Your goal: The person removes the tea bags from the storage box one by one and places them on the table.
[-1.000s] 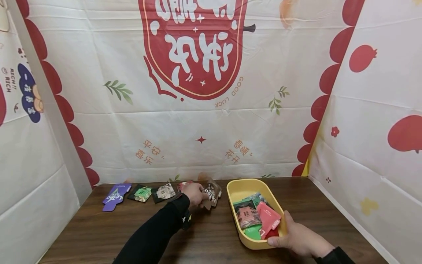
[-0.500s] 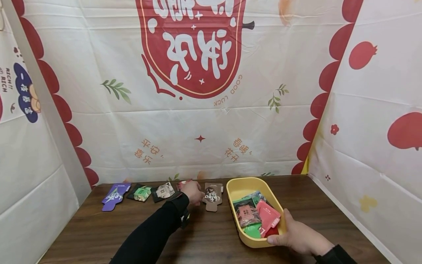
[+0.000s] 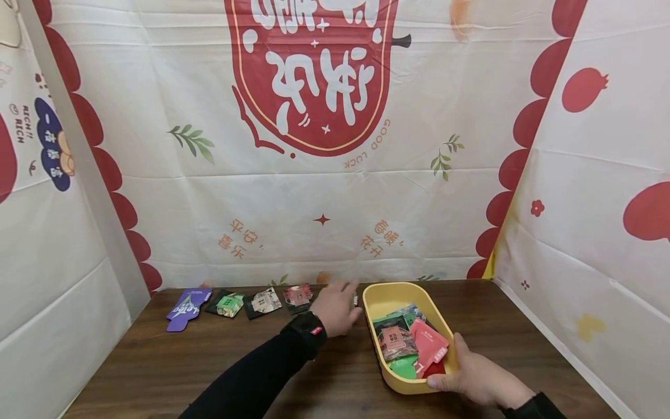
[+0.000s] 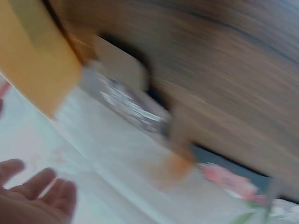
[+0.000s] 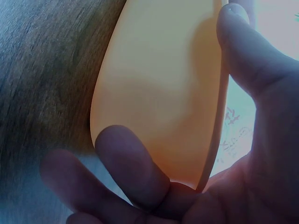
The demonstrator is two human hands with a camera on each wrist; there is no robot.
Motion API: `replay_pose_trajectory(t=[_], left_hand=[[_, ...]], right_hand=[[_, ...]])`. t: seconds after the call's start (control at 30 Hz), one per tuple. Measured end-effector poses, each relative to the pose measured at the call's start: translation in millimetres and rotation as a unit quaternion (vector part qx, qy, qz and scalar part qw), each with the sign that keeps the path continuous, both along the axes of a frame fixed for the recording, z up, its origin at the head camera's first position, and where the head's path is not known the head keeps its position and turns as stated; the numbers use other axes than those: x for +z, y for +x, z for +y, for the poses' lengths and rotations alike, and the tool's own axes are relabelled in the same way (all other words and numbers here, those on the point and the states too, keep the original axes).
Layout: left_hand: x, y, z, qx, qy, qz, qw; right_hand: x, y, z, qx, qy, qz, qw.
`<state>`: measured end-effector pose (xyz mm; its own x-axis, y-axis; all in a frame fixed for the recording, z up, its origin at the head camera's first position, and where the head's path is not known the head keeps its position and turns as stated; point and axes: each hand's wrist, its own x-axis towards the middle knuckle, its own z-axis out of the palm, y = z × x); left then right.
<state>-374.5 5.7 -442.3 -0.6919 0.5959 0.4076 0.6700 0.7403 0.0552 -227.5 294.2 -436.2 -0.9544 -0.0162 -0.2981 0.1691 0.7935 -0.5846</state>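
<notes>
The brown packet (image 3: 355, 300) lies mostly hidden behind the left hand (image 3: 337, 308); the left wrist view is motion-blurred (packet print unreadable). The yellow tray (image 3: 387, 295) conceals lower packets.

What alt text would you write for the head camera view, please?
A person's right hand grips the near corner of a yellow tray holding snack packets, while the left hand hovers open beside it. Four packets lie in a row on the wooden table.
</notes>
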Motion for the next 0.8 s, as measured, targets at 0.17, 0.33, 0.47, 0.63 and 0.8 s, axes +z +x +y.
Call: replay_pose_trajectory(t=[0.17,0.33,0.47,0.63,0.8], left_hand=[[13.1,26.9,38,-0.063,-0.082,0.043,0.9938],[16.9,51.4,71,-0.043,-0.147,-0.025,0.9879],[16.1,61.2,85,-0.014,-0.177,-0.091,0.9799],[14.5,62.2,90,-0.003,-0.174,-0.118,0.9777],[15.0,61.3,90,-0.015,-0.143,-0.116,0.9828]], right_hand=[[-0.1,-0.5,1,0.001,-0.003,0.001,1.000],[-0.7,0.8,0,0.003,-0.002,0.005,1.000],[-1.3,2.1,-2,0.001,-0.005,0.006,1.000],[-1.2,2.1,-1,-0.002,-0.010,0.000,1.000],[0.4,2.3,0,-0.002,-0.011,0.001,1.000]])
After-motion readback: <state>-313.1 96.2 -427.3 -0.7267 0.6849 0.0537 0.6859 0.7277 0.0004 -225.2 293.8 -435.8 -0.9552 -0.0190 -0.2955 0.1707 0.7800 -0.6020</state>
